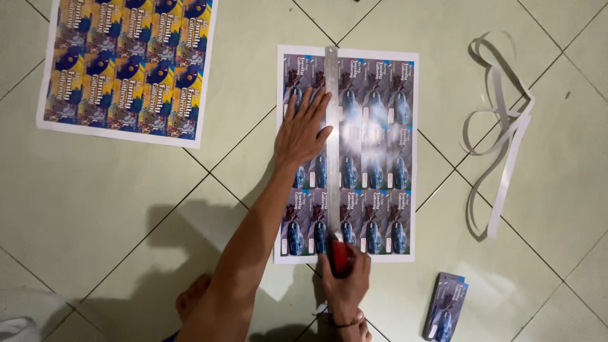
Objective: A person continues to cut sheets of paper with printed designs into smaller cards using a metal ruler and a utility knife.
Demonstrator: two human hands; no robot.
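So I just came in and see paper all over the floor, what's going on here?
A person is cutting a printed sheet on the tiled floor. The left hand presses a metal ruler flat on it, and the right hand holds a red cutter at the sheet's near edge. A stack of cut cards, curled paper strips and another printed sheet lie nearby.

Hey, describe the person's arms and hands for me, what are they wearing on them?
Both arms are bare, with no sleeves in view. The left hand wears no glove and shows no ring or watch. The right hand is also ungloved, with a thin dark band around its wrist. Both hands have five slim fingers.
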